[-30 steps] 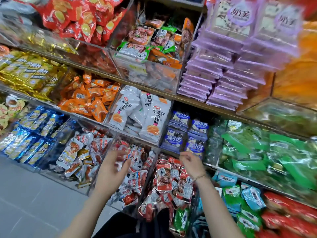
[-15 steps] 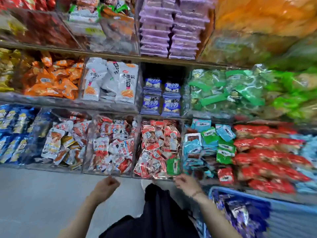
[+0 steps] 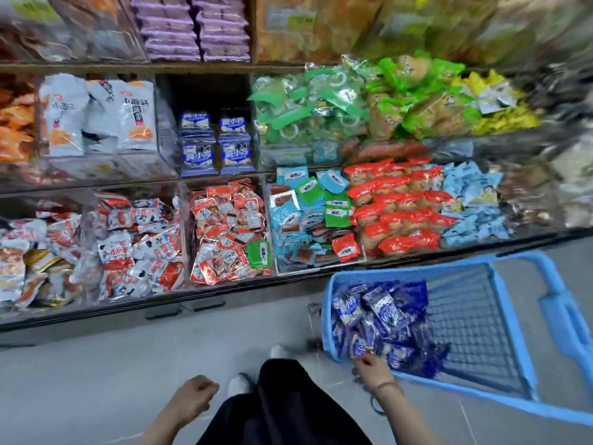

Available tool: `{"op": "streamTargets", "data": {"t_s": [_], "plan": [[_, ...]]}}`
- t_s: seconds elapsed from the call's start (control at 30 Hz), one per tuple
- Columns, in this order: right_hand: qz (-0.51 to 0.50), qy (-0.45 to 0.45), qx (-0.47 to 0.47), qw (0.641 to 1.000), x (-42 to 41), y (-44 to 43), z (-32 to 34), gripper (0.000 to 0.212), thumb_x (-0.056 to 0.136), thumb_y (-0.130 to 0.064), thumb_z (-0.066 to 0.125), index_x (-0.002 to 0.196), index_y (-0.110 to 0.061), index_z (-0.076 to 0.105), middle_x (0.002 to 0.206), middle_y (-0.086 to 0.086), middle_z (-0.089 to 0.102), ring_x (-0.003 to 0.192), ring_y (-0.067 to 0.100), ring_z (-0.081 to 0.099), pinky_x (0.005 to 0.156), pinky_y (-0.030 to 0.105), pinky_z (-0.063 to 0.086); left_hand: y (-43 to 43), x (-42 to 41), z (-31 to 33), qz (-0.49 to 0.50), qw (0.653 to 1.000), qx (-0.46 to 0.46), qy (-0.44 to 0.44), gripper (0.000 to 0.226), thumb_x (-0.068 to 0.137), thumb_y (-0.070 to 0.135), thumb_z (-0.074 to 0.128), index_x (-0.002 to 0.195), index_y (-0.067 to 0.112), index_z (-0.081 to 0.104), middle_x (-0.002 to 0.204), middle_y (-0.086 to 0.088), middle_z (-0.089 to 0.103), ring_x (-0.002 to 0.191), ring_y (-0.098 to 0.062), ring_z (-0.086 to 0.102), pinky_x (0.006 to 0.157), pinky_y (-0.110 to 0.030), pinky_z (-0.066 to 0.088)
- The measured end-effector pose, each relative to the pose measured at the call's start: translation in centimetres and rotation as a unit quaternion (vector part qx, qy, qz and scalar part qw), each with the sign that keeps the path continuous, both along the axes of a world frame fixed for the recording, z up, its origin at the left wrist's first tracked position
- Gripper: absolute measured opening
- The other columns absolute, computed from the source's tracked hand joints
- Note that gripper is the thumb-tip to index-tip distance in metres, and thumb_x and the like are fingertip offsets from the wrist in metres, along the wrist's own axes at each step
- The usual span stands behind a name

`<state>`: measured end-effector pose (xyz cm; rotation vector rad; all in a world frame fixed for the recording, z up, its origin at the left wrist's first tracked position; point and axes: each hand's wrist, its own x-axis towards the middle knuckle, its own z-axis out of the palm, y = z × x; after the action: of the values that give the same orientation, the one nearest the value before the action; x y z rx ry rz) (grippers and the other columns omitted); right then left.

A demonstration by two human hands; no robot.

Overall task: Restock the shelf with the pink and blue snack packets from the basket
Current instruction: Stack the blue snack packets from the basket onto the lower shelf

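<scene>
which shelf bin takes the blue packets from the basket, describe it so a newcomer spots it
Find the middle shelf, just under the stacked purple packets. There, between the big white bags and the loose green packets, is a narrow dark bin. It alone holds two neat columns of dark blue packets, like those in the blue basket.

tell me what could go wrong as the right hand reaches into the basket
The packets lie loose by the basket rim, so the right hand may knock some onto the floor. Their shelf slot is narrow, between white bags and green packets, so a handful could spill into a neighbour.
</scene>
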<state>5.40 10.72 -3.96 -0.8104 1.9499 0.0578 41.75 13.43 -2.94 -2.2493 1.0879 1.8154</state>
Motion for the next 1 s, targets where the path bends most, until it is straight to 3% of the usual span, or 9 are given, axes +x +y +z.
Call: {"op": "streamTargets", "data": {"t_s": [0.2, 0.37, 0.47, 0.53, 0.6, 0.73, 0.87, 0.93, 1.0], "plan": [[0.014, 0.039, -0.005, 0.999, -7.8, 0.3, 1.2, 0.032, 0.092, -0.014, 0.047, 0.06, -0.015, 0.051, 0.076, 0.013, 0.058, 0.073, 0.025, 0.055, 0.063, 0.026, 0.035, 1.6, -4.8, -0.2, 0.02, 1.0, -0.012, -0.021, 0.017, 0.092, 0.019, 0.058, 0.088, 0.002, 0.062, 0.077, -0.008, 0.062, 0.065, -0.02, 0.059, 0.048, -0.023, 0.037], [0.073, 0.062, 0.009, 0.995, -15.5, -1.4, 1.6, 0.03, 0.095, -0.021, 0.047, 0.067, -0.013, 0.053, 0.07, 0.005, 0.05, 0.065, 0.017, 0.045, 0.062, 0.025, 0.032, 1.2, -13.4, -0.6, -0.001, 0.999, -0.032, -0.043, 0.014, 0.094, 0.017, 0.052, 0.086, 0.01, 0.061, 0.09, -0.011, 0.065, 0.091, -0.027, 0.065, 0.055, -0.027, 0.035], [0.08, 0.046, 0.014, 0.996, -19.9, -2.5, 0.3, 0.036, 0.093, -0.015, 0.047, 0.058, -0.014, 0.045, 0.063, 0.007, 0.047, 0.059, 0.018, 0.042, 0.06, 0.026, 0.032, 0.7, -19.3, -1.6, -0.015, 0.998, -0.049, -0.046, 0.011, 0.093, 0.016, 0.056, 0.093, 0.007, 0.063, 0.102, -0.016, 0.065, 0.102, -0.031, 0.062, 0.078, -0.032, 0.043], [0.062, 0.044, 0.005, 0.997, -22.3, -3.0, -0.3, 0.021, 0.091, -0.016, 0.052, 0.07, -0.013, 0.057, 0.072, 0.011, 0.057, 0.067, 0.021, 0.05, 0.064, 0.026, 0.037, 0.5, -22.9, -2.4, -0.031, 0.997, -0.057, -0.052, 0.023, 0.093, 0.019, 0.057, 0.109, 0.003, 0.061, 0.112, -0.015, 0.062, 0.112, -0.029, 0.058, 0.093, -0.029, 0.039], [0.096, 0.044, 0.015, 0.994, -24.6, -3.2, -1.4, 0.012, 0.089, -0.02, 0.056, 0.093, -0.012, 0.065, 0.088, 0.009, 0.064, 0.076, 0.019, 0.054, 0.068, 0.025, 0.04, 0.0, -26.2, -3.1, -0.052, 0.995, -0.06, -0.059, 0.034, 0.093, 0.021, 0.056, 0.121, 0.001, 0.055, 0.123, -0.014, 0.058, 0.118, -0.026, 0.053, 0.097, -0.025, 0.035], [0.24, 0.067, 0.054, 0.967, -28.1, -3.4, -4.3, 0.035, 0.087, -0.014, 0.055, 0.121, -0.013, 0.053, 0.116, 0.008, 0.058, 0.102, 0.02, 0.056, 0.082, 0.024, 0.045, -0.8, -31.4, -4.5, -0.049, 0.991, -0.086, -0.088, 0.059, 0.088, 0.022, 0.064, 0.136, -0.002, 0.038, 0.138, -0.021, 0.045, 0.129, -0.033, 0.042, 0.104, -0.03, 0.03], [0.366, 0.09, 0.062, 0.924, -29.7, -4.0, -7.8, 0.067, 0.084, -0.004, 0.057, 0.142, -0.018, 0.028, 0.151, 0.01, 0.025, 0.135, 0.028, 0.034, 0.109, 0.036, 0.036, -1.5, -35.1, -6.7, 0.017, 0.989, -0.089, -0.117, 0.094, 0.082, 0.029, 0.071, 0.144, -0.01, 0.011, 0.147, -0.027, 0.024, 0.133, -0.041, 0.033, 0.11, -0.043, 0.029], [0.427, 0.091, 0.056, 0.898, -29.7, -4.3, -9.5, 0.083, 0.08, 0.007, 0.054, 0.147, -0.022, 0.016, 0.155, 0.005, 0.016, 0.139, 0.029, 0.024, 0.111, 0.041, 0.033, -1.5, -36.4, -7.6, 0.047, 0.986, -0.094, -0.132, 0.104, 0.085, 0.033, 0.068, 0.147, -0.007, -0.005, 0.156, -0.023, 0.004, 0.139, -0.039, 0.026, 0.113, -0.043, 0.026], [0.476, 0.085, 0.064, 0.873, -29.5, -4.3, -11.1, 0.096, 0.075, 0.015, 0.054, 0.149, -0.024, 0.008, 0.155, 0.002, 0.013, 0.142, 0.028, 0.017, 0.112, 0.044, 0.032, -1.1, -36.9, -8.5, 0.068, 0.981, -0.123, -0.137, 0.104, 0.086, 0.031, 0.067, 0.147, -0.005, -0.009, 0.157, -0.023, -0.002, 0.142, -0.039, 0.021, 0.114, -0.042, 0.024]]}}
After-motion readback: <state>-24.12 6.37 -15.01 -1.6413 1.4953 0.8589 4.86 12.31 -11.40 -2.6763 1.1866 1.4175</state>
